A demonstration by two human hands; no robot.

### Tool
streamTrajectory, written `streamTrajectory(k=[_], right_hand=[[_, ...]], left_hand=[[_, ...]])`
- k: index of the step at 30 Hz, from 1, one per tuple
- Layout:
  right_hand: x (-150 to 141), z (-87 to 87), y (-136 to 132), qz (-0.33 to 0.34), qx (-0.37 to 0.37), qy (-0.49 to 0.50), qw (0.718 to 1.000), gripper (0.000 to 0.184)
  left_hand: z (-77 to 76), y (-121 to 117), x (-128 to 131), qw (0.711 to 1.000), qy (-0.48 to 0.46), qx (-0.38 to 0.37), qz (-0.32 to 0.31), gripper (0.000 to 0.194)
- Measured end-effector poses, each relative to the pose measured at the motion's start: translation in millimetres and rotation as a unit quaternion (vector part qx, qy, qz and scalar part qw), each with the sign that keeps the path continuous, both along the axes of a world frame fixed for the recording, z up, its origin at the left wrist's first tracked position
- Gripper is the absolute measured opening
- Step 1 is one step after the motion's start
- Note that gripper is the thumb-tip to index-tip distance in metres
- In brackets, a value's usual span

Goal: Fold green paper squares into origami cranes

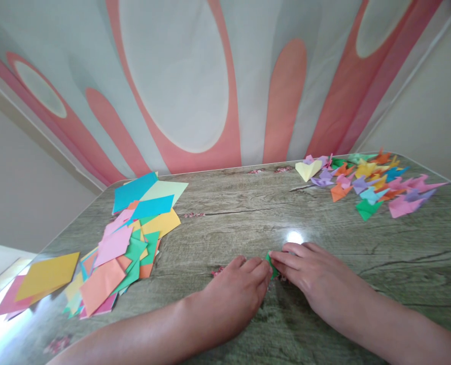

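Between my hands, low over the wood-patterned table [229,233], is a small folded piece of green paper [273,267], mostly covered by fingers. My left hand [242,284] has its fingers curled together against the paper's left side. From the right, my right hand [305,266] pinches the paper's other side with bent fingers. Both thumbs are largely hidden. The exact shape of the fold does not show.
Loose coloured paper squares [134,248] lie in an overlapping pile at left, with yellow and pink sheets [48,276] near the left edge. Several folded paper birds [370,177] cluster at the back right. A pink-and-white patterned panel [195,159] rises behind the table.
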State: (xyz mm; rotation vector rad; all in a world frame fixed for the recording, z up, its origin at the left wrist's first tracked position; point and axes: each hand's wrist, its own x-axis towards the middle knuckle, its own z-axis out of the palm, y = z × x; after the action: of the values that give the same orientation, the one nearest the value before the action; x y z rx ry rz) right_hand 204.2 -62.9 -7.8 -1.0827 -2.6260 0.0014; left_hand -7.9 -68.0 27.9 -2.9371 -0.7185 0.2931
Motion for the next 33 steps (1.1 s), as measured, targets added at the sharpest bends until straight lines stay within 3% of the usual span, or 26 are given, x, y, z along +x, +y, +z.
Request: streamTrajectory(k=[6,17,23,28,30,33], right_hand=[[5.9,-7.1,2.5,0.021,0.003,0.027,0.999,0.024],[6.7,-2.5,5.1,0.011,0.032,0.047,0.998,0.029],[5.5,-4.4,4.8,0.010,0.013,0.039,0.999,0.027],[2.3,-9.4,-0.1,0.006,-0.014,0.093,0.996,0.027],[0.1,-11.6,-2.5,0.004,-0.035,0.106,0.994,0.026],[-2.8,-11.6,-3.3,0.008,-0.049,0.117,0.992,0.022]], left_hand=[[-0.5,0.1,0.3,1.000,-0.003,0.003,-0.001,0.035],[1.6,2.7,-0.7,1.000,-0.022,-0.017,0.000,0.029],[1.7,3.3,2.1,0.999,-0.027,-0.034,0.011,0.030],[1.6,-0.2,6.8,0.998,-0.042,-0.036,0.030,0.030],[0.1,3.1,4.0,0.993,-0.081,-0.066,0.049,0.028],[-6.3,17.8,-5.6,0.965,-0.188,-0.172,0.062,0.025]])
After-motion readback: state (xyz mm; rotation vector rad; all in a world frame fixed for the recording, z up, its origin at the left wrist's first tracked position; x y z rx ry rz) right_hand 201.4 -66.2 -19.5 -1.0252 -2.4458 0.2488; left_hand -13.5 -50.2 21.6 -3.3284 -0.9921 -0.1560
